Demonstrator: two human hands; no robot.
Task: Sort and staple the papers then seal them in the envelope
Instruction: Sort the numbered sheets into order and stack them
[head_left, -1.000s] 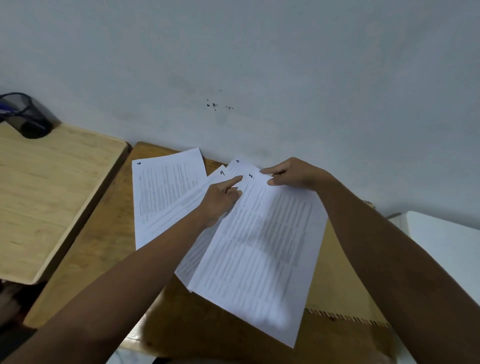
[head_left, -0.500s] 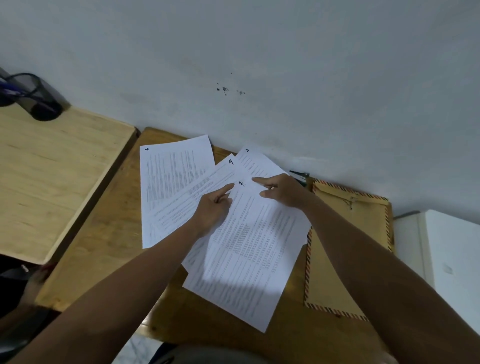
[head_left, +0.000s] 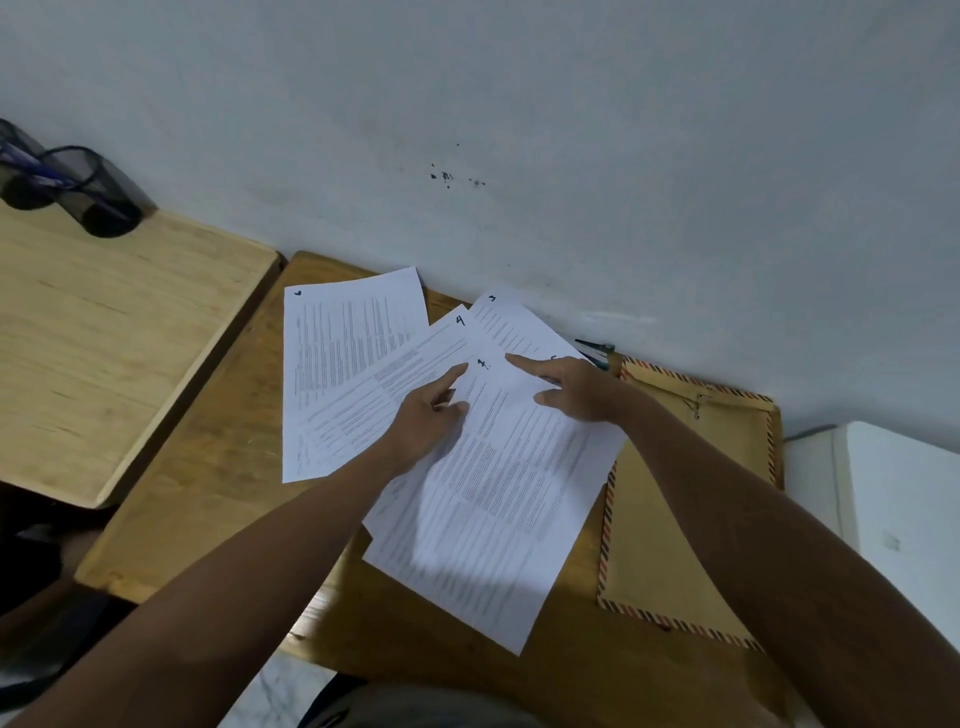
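Papers (head_left: 498, 499) lay fanned out on the darker wooden desk (head_left: 208, 499), printed sheets overlapping one another, each with a handwritten number near its top corner. One sheet (head_left: 343, 364) sat furthest left, partly tucked under the next; the topmost sheet slanted toward me, its lower corner reaching near the desk's front edge. My left hand (head_left: 426, 421) rested on the sheets with the index finger stretched out flat, its tip just beside the number on the top page, the other fingers loosely bent against the paper. My right hand (head_left: 576, 389) lay on the same top sheet, fingers straight and pressing down, index finger pointing left toward the number; neither hand had anything gripped. To the right of the papers lay the brown envelope (head_left: 675, 519) with its striped border, flat on the desk, its left edge partly covered by the top sheet. Something dark and slim (head_left: 597, 349) poked out between the papers and the wall; I could not tell what it was. On the lighter desk (head_left: 104, 338) to the left stood a black mesh pen holder (head_left: 98, 192) against the wall (head_left: 519, 130).
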